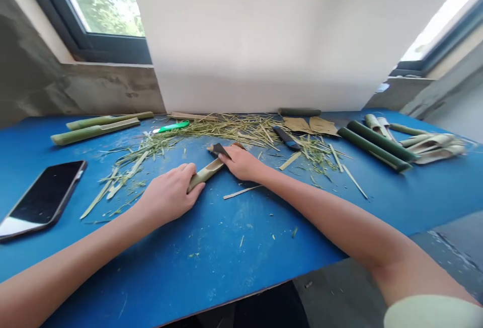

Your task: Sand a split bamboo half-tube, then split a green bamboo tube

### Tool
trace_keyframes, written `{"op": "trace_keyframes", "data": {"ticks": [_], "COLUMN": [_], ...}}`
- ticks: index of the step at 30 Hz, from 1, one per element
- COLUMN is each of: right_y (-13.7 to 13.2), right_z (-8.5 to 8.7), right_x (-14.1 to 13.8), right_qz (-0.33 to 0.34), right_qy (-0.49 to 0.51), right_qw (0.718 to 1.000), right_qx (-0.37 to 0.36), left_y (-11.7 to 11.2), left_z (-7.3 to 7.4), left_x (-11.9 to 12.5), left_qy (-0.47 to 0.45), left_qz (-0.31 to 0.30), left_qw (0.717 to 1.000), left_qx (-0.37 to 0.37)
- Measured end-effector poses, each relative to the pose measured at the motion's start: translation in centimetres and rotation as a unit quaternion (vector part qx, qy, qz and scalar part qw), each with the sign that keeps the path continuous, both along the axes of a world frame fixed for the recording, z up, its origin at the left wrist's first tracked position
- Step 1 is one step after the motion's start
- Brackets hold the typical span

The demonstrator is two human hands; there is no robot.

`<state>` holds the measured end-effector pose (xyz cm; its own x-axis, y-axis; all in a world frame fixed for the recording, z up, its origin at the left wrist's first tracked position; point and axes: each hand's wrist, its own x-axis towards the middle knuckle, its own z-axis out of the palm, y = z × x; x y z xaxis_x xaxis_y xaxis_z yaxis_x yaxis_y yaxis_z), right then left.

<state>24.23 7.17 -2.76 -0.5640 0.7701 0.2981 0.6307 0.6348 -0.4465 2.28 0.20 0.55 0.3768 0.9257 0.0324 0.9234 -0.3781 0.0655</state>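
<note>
My left hand (pixel 168 194) is closed around a split bamboo piece (pixel 204 175), and my right hand (pixel 241 163) grips a small dark blade (pixel 218 150) at its far end, over the blue table (pixel 241 262), near green shavings (pixel 226 132).
</note>
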Motion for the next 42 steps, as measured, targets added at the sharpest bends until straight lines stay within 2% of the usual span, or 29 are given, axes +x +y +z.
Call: {"op": "trace_keyframes", "data": {"ticks": [2,6,10,14,18,22,26,29,30,33,34,36,37,41,42], "right_y": [0.2,0.2,0.1,0.4,0.7,0.4,0.4,0.8,1.0,1.2,1.2,1.0,1.0,1.1,1.1], "right_z": [0.1,0.2,0.2,-0.1,-0.1,-0.3,-0.4,-0.4,-0.3,-0.1,-0.1,-0.2,-0.2,-0.2,-0.3], "right_x": [0.3,0.6,0.6,0.6,0.8,0.6,0.6,1.0,1.2,1.4,1.4,1.1,1.0,0.9,0.9], "right_qz": [-0.029,0.054,-0.015,0.072,-0.026,0.071,0.039,0.073,0.063,-0.041,-0.036,0.053,0.073,-0.026,-0.024], "right_qy": [0.011,0.03,0.012,0.016,0.019,0.036,0.015,0.001,-0.003,0.011,0.018,0.028,0.029,0.022,0.031], "right_qw": [1.0,0.998,1.0,0.997,0.999,0.997,0.998,0.997,0.998,0.999,0.999,0.998,0.997,0.999,0.999], "right_qx": [0.002,-0.012,-0.005,-0.005,0.005,0.007,0.038,0.027,0.008,-0.015,-0.004,0.003,-0.008,-0.018,-0.009], "left_y": [0.1,0.0,0.1,0.1,0.2,0.2,0.4,0.4,0.5,0.5,0.5,0.7,0.8,1.0,1.1], "left_z": [-0.1,-0.1,-0.1,-0.2,-0.2,-0.3,-0.3,-0.2,-0.2,-0.1,-0.1,-0.2,-0.3,-0.7,-0.8], "left_x": [0.1,0.1,0.2,0.3,0.2,0.1,0.0,-0.2,-0.2,-0.3,-0.3,-0.3,-0.4,-0.4,-0.4], "left_qy": [0.009,0.018,0.029,0.041,0.041,0.032,0.031,0.03,0.029,0.024,0.022,0.015,0.011,-0.01,-0.012], "left_qz": [-0.005,-0.014,-0.019,-0.029,-0.029,-0.034,-0.019,-0.015,-0.015,-0.019,-0.02,-0.023,-0.022,-0.015,-0.013], "left_qw": [1.0,1.0,0.999,0.998,0.997,0.997,0.998,0.999,0.999,0.999,0.999,0.999,0.999,0.999,0.999], "left_qx": [0.007,0.01,0.033,0.048,0.058,0.057,0.053,0.034,0.029,0.031,0.032,0.025,0.022,0.039,0.041]}}
